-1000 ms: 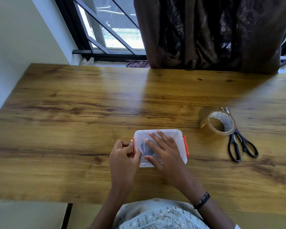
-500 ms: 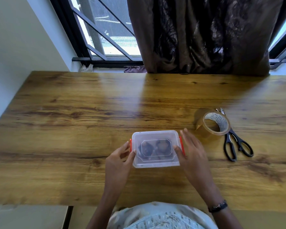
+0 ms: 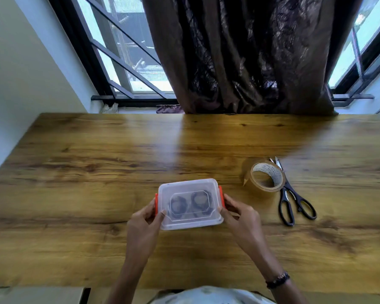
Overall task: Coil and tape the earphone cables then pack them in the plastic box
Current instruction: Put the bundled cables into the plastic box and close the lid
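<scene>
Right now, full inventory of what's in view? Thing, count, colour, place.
plastic box: 1, clear with orange clips, lid on, near-centre of table, held at both ends
coiled earphone cables: 2, dark, inside the box, side by side
tape roll: 1, brown, right of the box
scissors: 1, black handles, right of the tape, tips behind it
table: 1, wood grain
curtain: 1, dark brown, behind the table
window: barred, behind the curtain
bracelet: 1, dark, right wrist
left hand: grips box's left end
right hand: grips box's right end
</scene>
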The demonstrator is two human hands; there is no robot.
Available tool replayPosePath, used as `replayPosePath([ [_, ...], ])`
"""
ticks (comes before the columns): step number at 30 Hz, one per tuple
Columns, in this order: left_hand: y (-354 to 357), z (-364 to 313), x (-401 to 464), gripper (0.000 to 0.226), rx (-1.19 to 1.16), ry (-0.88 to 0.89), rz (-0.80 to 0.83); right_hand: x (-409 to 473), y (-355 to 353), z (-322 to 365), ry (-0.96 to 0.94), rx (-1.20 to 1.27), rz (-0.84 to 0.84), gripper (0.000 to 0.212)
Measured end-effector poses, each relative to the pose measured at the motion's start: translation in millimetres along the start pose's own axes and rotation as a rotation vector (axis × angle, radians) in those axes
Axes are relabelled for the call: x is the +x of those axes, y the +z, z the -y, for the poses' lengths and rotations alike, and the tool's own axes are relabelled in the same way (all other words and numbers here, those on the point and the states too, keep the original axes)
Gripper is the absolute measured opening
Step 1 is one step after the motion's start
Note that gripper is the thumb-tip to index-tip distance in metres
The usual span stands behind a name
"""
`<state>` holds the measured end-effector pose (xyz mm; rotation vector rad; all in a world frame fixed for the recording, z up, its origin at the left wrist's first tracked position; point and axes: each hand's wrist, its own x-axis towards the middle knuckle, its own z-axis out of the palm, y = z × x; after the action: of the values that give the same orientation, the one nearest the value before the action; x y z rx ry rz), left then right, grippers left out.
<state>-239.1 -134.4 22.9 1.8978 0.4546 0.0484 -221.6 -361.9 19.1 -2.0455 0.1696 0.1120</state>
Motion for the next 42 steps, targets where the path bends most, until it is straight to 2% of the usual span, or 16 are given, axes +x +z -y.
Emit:
replayPosePath([
  [4, 5.5, -27.2, 17.7, 0.039, -0.052, 0.039, 0.004, 29.8, -15.7, 19.7, -0.074, 0.018, -0.028, 0.046],
  [9, 27.9, -71.5, 52.5, 0.031, -0.052, 0.181, 0.014, 65.5, -50.1, 40.7, -0.177, 0.036, -0.091, 0.038],
  [11, 42.3, -88.0, 65.5, 0.032, -0.099, 0.18, 0.057, 80.3, -65.8, 42.5, -0.207, 0.019, -0.128, 0.034],
  [19, 108.0, -124.5, 113.8, 0.023, -0.161, 0.229, 0.175, 140.9, -117.7, 29.4, -0.127, 0.038, -0.305, 0.029],
  [22, 136.0, -130.6, 128.0, 0.03, -0.179, 0.223, 0.214, 162.2, -133.3, 21.6, -0.107, 0.005, -0.343, 0.029],
  [26, 168.0, -134.5, 143.1, 0.04, -0.239, 0.182, 0.289, 187.1, -151.0, 9.3, -0.06, 0.01, -0.324, 0.034],
  [42, 236.8, -125.5, 182.4, 0.037, -0.158, 0.13, 0.338, 235.8, -169.6, -28.8, 0.068, 0.007, -0.312, 0.028],
])
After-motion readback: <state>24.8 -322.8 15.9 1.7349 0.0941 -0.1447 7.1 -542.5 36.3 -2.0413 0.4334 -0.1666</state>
